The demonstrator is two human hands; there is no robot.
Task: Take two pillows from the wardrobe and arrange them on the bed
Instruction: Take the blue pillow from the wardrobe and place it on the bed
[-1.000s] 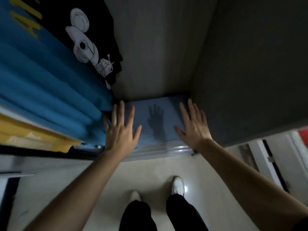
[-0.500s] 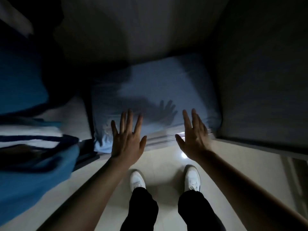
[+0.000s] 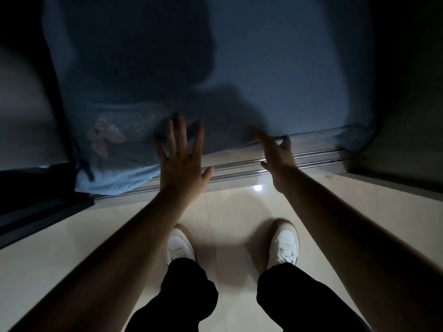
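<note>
A large blue pillow (image 3: 275,75) with a pale butterfly print near its left corner lies on the dark wardrobe floor and fills the upper half of the view. Its front edge hangs over the metal door track (image 3: 311,161). My left hand (image 3: 182,159) is spread flat, fingertips over the pillow's front edge. My right hand (image 3: 278,154) is blurred, with its fingers curling at the pillow's front edge; whether it grips the fabric is unclear. No second pillow can be made out in the dark.
The wardrobe's dark side panel (image 3: 407,116) rises on the right and a black door frame (image 3: 36,207) runs along the left. Glossy beige floor tiles (image 3: 60,259) lie below, with my white shoes (image 3: 181,245) just short of the track.
The view has dropped and closed in on the pillow, which now looks much larger. Both hands have reached its front edge. The right hand's fingers have started to curl.
</note>
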